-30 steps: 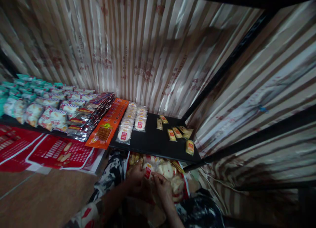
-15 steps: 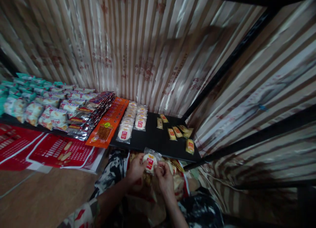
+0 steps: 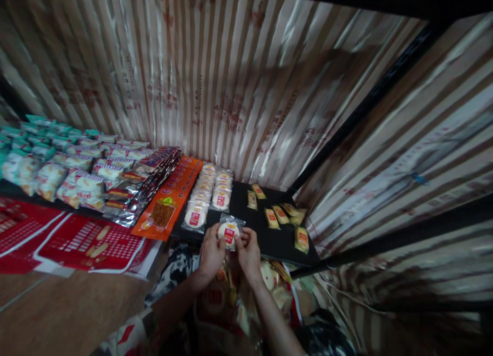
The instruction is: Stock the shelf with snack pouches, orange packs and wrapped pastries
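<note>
A round white rice cracker (image 3: 229, 233) in a clear wrapper with a red label is held between my two hands, over the front edge of a black shelf (image 3: 254, 226). My left hand (image 3: 210, 254) pinches its left side, and my right hand (image 3: 248, 254) grips the right side. Just behind stand two rows of the same wrapped crackers: a longer left row (image 3: 195, 215) and a shorter right row (image 3: 221, 199). Below my hands, an open bag of mixed wrapped snacks (image 3: 269, 276) sits at my lap, partly hidden by my forearms.
Several small yellow packets (image 3: 271, 218) lie on the shelf's right part. Leftward come an orange snack packet (image 3: 164, 212), dark shiny packets (image 3: 133, 191) and white puffed bags (image 3: 88, 189). Red printed sheets (image 3: 96, 243) hang below. A black post (image 3: 346, 114) slants up at the right.
Both hands have moved up and forward with the rice cracker, from above the snack bag to the shelf's front edge. The view has shifted slightly.
</note>
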